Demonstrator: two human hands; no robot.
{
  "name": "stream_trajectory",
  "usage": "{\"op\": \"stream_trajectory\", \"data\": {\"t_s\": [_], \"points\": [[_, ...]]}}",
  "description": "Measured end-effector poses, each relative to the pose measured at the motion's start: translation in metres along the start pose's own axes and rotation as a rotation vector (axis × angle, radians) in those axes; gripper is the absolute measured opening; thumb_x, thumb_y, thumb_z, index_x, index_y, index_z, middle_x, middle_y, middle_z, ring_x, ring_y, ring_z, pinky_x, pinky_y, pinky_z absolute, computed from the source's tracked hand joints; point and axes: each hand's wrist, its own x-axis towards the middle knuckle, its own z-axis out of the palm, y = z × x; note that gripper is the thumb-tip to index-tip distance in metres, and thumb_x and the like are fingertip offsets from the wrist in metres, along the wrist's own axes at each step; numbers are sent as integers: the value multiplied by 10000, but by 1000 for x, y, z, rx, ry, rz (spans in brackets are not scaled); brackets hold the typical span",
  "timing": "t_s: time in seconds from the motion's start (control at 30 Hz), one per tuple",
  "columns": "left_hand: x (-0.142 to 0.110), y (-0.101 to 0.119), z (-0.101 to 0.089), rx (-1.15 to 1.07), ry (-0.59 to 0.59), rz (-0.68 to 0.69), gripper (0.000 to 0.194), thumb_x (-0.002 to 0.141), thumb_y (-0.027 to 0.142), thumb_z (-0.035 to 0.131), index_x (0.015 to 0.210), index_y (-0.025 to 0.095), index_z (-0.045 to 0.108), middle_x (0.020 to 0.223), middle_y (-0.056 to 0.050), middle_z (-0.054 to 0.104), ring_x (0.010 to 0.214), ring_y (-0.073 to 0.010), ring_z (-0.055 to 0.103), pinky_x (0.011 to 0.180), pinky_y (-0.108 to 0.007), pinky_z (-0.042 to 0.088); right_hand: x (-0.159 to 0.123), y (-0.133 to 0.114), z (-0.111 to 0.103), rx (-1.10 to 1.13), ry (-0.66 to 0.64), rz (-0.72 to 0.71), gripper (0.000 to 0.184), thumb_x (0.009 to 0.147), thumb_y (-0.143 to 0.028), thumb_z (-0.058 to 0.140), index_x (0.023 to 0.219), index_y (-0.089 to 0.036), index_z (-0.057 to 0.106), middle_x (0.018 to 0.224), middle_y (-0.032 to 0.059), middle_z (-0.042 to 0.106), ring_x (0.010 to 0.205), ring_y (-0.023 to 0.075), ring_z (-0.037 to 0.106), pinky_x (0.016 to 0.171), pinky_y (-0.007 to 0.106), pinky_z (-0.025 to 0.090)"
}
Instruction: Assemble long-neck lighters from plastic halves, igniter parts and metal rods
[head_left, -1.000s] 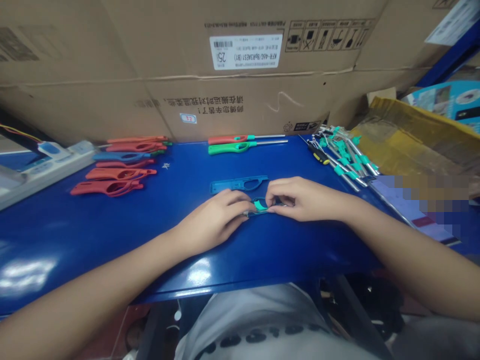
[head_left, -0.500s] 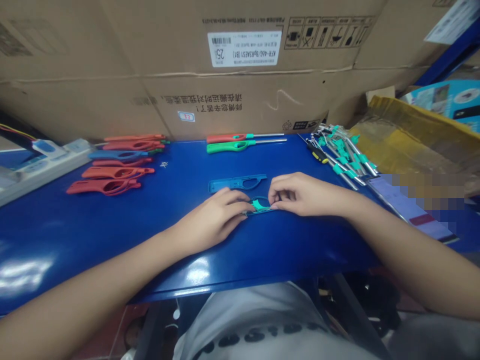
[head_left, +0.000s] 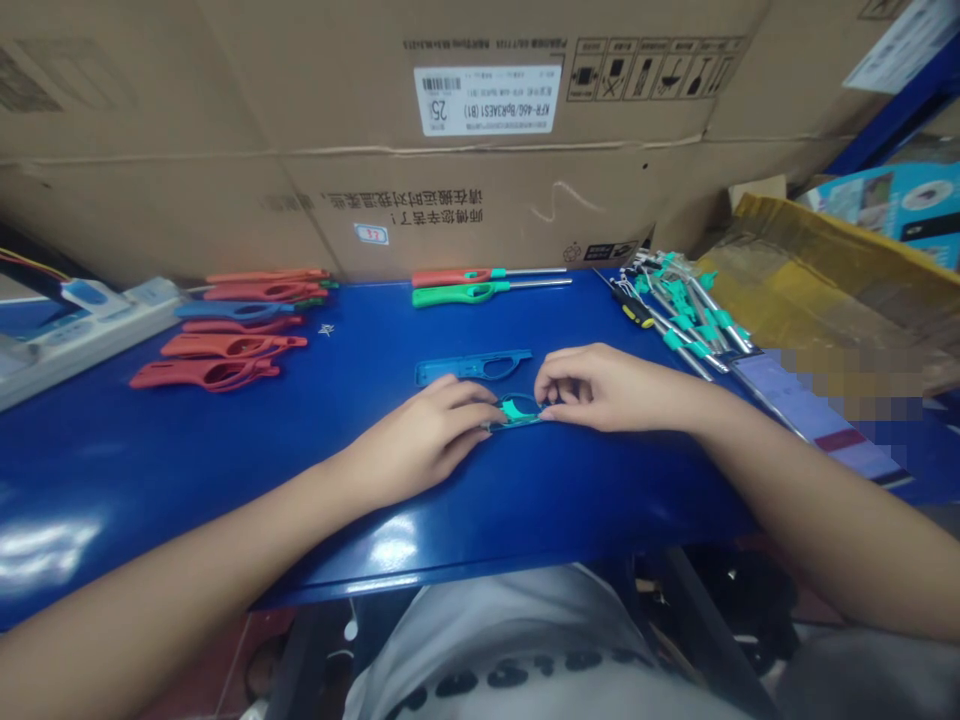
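Note:
My left hand (head_left: 450, 425) is closed over the near end of a blue lighter handle half (head_left: 523, 424) lying on the table, hiding much of it. A teal trigger piece (head_left: 514, 409) shows inside that half, between my two hands. My right hand (head_left: 581, 388) pinches at the half's right end, fingers curled and thumb against it; any small part in the pinch is hidden. Just behind lies a second blue handle half (head_left: 474, 367), its hollow side up, touched by neither hand.
Several red and blue lighter handles (head_left: 206, 375) lie at left beside a power strip (head_left: 105, 325). Two long-necked lighters (head_left: 461, 294) lie at the back. Metal tubes with teal parts (head_left: 694, 315), a yellow-black screwdriver (head_left: 634, 308) and a phone (head_left: 817, 410) are at right. A cardboard wall (head_left: 300, 100) stands behind.
Both hands stay on the same handle half with almost no movement. The whole view has shifted very slightly.

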Motion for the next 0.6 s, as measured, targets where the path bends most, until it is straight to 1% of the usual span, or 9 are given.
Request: {"op": "stream_trajectory", "data": {"t_s": [0.1,0.17,0.23,0.3,0.37,0.4,0.47,0.53,0.6], "points": [[0,0,-1,3,-4,-2,267,1020,201,482,1218,212,661,1226,-95,642,1143,-229,574,1014,-396,482,-2,2,-7,5,-1,45,162,866,-282,635,933,-157,712,761,15,660,625,115,530,593,240,404],[0,0,-1,2,-4,0,268,1021,200,480,1220,213,659,1230,-96,642,1145,-229,574,1015,-398,484,-2,4,-11,-21,-11,46,169,857,-312,655,910,-165,718,785,19,670,624,114,514,595,246,394],[0,0,-1,5,1,2,268,1018,193,480,1217,211,660,1230,-98,644,1145,-229,576,1012,-399,488,-2,6,-11,-28,-57,64,166,851,-326,668,873,-170,720,790,17,676,616,110,505,591,246,384],[0,-1,-1,14,10,2,267,1017,192,482,1211,213,662,1226,-99,648,1139,-230,582,1002,-400,494,-1,8,-10,-13,-107,120,172,855,-334,671,839,-170,719,728,4,657,588,103,494,574,241,375],[0,-1,-1,26,17,3,265,1016,198,483,1207,217,665,1219,-97,653,1131,-233,589,992,-400,500,1,11,-8,2,-101,157,189,842,-358,698,837,-170,715,692,-5,638,582,106,496,568,239,384],[0,-2,-1,31,20,4,265,1016,201,483,1207,218,667,1215,-96,656,1129,-234,593,989,-399,503,2,13,-6,0,-71,140,203,832,-372,715,858,-171,714,720,1,645,605,113,510,583,243,401],[0,-2,-1,39,23,2,269,1017,205,484,1211,222,670,1216,-94,659,1135,-233,596,994,-397,503,4,17,-2,-17,43,41,216,854,-371,701,945,-175,714,847,32,670,703,141,556,660,268,454],[0,-2,-1,44,24,-2,274,1018,210,487,1221,227,671,1228,-91,659,1150,-231,595,1010,-398,498,8,22,3,-68,188,-77,210,924,-318,614,1058,-187,709,1011,77,664,883,186,592,821,329,487],[-1,-3,-1,42,26,-8,278,1018,216,492,1230,232,672,1243,-87,660,1166,-230,596,1021,-402,497,11,27,9,-150,284,-127,251,968,-244,524,1139,-217,706,1139,104,630,1064,230,567,973,418,450]]}}
